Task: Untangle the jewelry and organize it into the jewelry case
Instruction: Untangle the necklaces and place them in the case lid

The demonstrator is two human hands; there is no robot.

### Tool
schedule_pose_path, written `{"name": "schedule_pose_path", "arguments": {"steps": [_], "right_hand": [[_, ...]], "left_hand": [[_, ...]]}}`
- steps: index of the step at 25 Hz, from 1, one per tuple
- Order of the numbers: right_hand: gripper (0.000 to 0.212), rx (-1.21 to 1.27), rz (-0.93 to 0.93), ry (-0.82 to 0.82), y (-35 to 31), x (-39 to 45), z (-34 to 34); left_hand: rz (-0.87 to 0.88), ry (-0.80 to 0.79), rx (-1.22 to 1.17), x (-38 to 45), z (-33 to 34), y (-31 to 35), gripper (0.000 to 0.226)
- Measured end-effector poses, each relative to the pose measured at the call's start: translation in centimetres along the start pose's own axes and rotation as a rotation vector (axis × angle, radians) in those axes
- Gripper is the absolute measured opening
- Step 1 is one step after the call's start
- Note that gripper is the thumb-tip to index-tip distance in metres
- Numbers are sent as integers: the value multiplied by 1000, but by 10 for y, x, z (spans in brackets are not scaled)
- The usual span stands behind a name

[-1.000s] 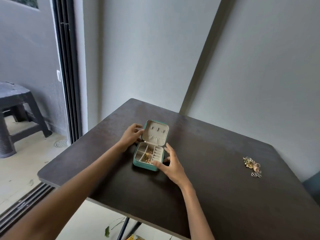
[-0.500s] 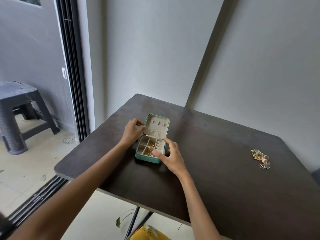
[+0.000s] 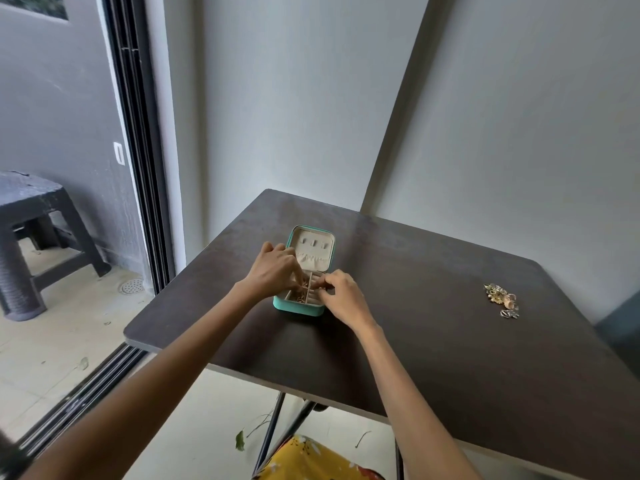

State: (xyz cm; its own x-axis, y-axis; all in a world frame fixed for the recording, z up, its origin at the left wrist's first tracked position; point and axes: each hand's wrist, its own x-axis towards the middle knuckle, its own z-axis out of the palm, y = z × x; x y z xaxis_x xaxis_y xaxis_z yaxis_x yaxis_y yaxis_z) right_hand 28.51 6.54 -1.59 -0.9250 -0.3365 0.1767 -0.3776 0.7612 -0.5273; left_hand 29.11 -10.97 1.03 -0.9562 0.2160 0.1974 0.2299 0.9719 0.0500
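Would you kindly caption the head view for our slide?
Both hands, left and right, reach into an open teal jewelry case; loose jewelry waits aside.

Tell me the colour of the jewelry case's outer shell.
Teal green outside, with a cream lining; the jewelry case shows best in the head view.

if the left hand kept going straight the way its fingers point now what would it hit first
The left hand points down and rightward into the open jewelry case. It would most likely meet the gold jewelry lying in the tray compartments first, though depth is hard to judge and the fingers may already touch it.
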Motion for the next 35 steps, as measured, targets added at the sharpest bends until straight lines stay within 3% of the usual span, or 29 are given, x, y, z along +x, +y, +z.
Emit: {"name": "schedule_pose_path", "arguments": {"steps": [3,7,11,15,20,27,31,35], "right_hand": [[18,41,-36,-11,2,-3,-3],[14,140,-67,53,-3,4,-21],[15,291,-67,71,-17,17,-46],[25,356,-54,-31,-24,28,-59],[24,433,-80,-165,-32,36,-58],[15,471,-113,9,-41,43,-57],[8,406,-92,17,-42,43,-59],[6,552,-62,-1,-48,37,-61]], "left_hand": [[-68,8,-143,-1,-1,1,20],[-134,28,-516,-2,-11,-6,14],[-98,25,-1030,2,-27,-11,11],[-4,-33,-1231,7,-39,-15,16],[43,-18,-1231,9,-48,-19,23],[-13,78,-1179,11,-57,-19,27],[56,109,-933,12,-55,-16,35],[78,155,-764,17,-55,-5,33]]}}
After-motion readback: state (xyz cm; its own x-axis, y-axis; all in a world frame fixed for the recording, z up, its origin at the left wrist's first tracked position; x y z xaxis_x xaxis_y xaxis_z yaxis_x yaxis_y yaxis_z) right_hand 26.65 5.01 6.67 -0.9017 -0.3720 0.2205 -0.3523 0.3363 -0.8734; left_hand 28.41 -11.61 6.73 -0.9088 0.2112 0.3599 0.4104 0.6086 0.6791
